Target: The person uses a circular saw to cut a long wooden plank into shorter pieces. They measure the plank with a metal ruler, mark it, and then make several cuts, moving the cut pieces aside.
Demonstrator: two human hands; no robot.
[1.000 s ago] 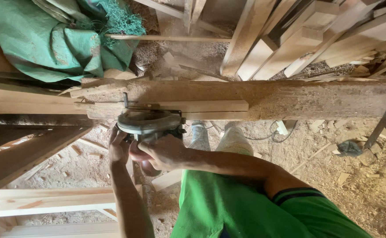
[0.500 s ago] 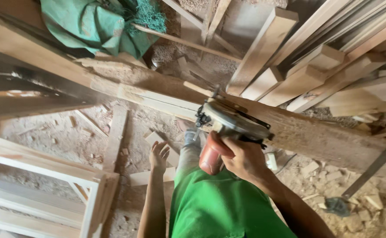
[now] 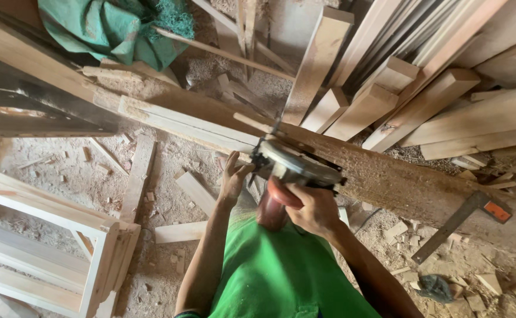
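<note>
The right hand (image 3: 312, 209) is wrapped tight around the red handle of a circular saw (image 3: 293, 168), which sits on the long rough plank (image 3: 399, 179). Just left of the saw, the left hand (image 3: 234, 175) rests half open against the plank's near edge, gripping nothing. Beyond the plank, cut boards (image 3: 387, 100) lean together.

Warm daylight; soft shadows; sharp

Rough sawdusty wooden beam (image 3: 387, 176), dull metal saw (image 3: 296, 165), smooth pale wood frame (image 3: 46, 235)
</note>
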